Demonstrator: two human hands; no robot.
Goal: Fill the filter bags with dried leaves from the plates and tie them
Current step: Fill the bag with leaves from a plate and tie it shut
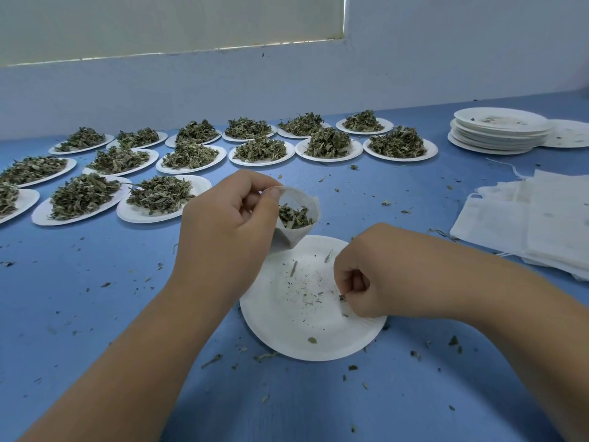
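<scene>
My left hand (pixel 223 224) holds a white filter bag (pixel 294 236) open by its rim, just above the far edge of a white paper plate (pixel 287 333). Dried green leaves (pixel 294 216) show inside the bag's mouth. The plate carries only crumbs and a few leaf bits. My right hand (pixel 369 275) rests over the plate's right side, its fingertips pinching a small leaf scrap (pixel 342 297).
Several paper plates heaped with dried leaves (pixel 159 194) lie in rows across the back and left of the blue table (pixel 95 298). A stack of used plates (pixel 498 132) stands at the back right. Flat white filter bags (pixel 535 224) lie piled at the right. Leaf crumbs are scattered around.
</scene>
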